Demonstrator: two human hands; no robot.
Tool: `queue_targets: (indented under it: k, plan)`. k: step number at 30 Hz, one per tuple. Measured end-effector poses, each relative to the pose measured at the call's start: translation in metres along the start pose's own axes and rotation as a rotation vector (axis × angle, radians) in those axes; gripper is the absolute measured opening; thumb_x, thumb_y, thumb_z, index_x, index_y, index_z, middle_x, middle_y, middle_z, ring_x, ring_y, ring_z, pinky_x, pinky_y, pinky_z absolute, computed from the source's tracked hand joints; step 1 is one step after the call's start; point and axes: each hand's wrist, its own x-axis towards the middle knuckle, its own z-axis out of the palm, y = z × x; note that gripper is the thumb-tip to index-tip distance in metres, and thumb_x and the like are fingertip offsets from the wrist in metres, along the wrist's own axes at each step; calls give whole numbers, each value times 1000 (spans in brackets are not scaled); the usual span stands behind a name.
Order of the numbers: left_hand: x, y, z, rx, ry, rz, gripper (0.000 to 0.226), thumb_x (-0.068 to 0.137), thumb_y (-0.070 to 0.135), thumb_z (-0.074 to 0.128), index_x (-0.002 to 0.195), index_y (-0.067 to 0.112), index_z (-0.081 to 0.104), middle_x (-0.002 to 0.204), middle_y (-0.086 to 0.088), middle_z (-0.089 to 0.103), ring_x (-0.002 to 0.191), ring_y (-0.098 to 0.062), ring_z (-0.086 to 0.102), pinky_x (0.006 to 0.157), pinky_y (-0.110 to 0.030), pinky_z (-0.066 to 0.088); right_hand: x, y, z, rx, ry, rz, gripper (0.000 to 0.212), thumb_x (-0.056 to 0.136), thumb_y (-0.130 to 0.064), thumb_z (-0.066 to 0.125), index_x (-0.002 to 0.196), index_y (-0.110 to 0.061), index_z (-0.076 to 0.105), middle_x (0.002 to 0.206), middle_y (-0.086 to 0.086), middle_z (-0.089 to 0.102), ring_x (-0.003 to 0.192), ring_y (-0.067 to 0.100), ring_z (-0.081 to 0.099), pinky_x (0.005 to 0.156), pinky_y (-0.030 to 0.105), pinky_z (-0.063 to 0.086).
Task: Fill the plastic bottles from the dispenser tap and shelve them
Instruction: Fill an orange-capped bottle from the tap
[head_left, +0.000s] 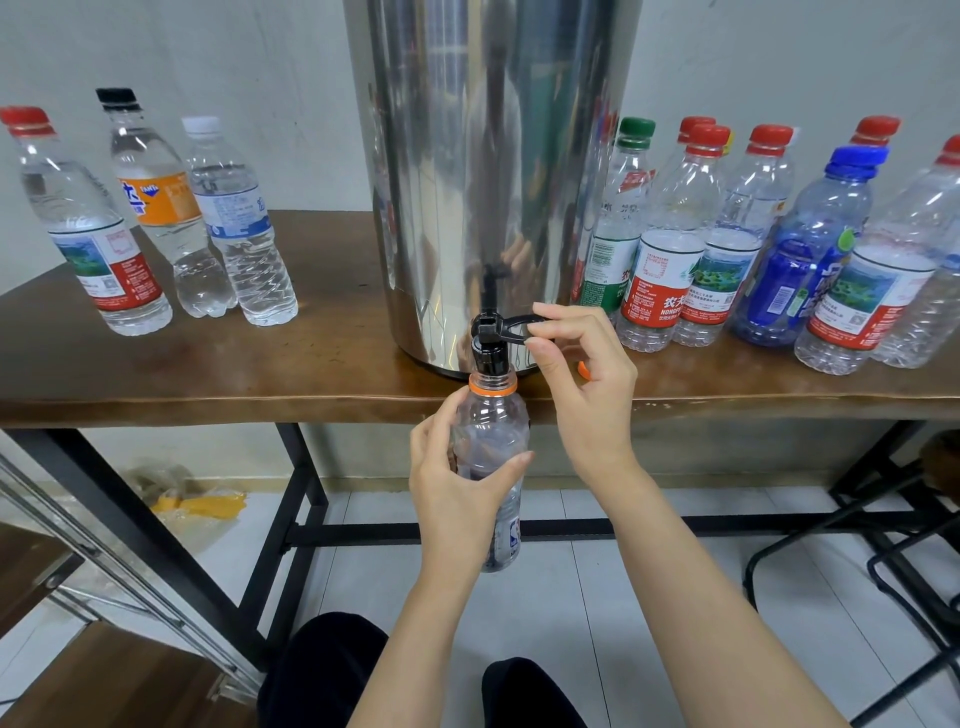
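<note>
A tall steel dispenser (488, 171) stands on the brown table (208, 374), its black tap (488, 338) hanging over the front edge. My left hand (457, 483) grips a clear uncapped bottle (493, 431) with an orange neck ring, mouth right under the spout. My right hand (576, 374) pinches the tap's black lever (511, 323) between thumb and forefinger. An orange cap (584, 370) peeks out behind that hand on the table. Three capped bottles holding water (156, 218) stand at the left.
Several capped bottles (769, 244), mostly red-topped, crowd the table's right side by the wall. Under the table run black metal legs and a crossbar (363, 532). A wooden shelf unit with metal rails (78, 597) is at lower left. Black chair legs (883, 561) stand at right.
</note>
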Motion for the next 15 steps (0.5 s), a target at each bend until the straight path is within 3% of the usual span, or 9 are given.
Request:
queue_targets:
  k: [15]
  plan:
    - [0, -1, 0, -4, -4, -1, 81, 65, 10, 90, 129, 41, 53, 128, 11, 50, 117, 13, 48, 91, -3, 39, 0, 0, 0, 12, 0, 5, 7, 92, -14, 62, 98, -16, 65, 109, -2, 63, 101, -3, 59, 85, 14, 44]
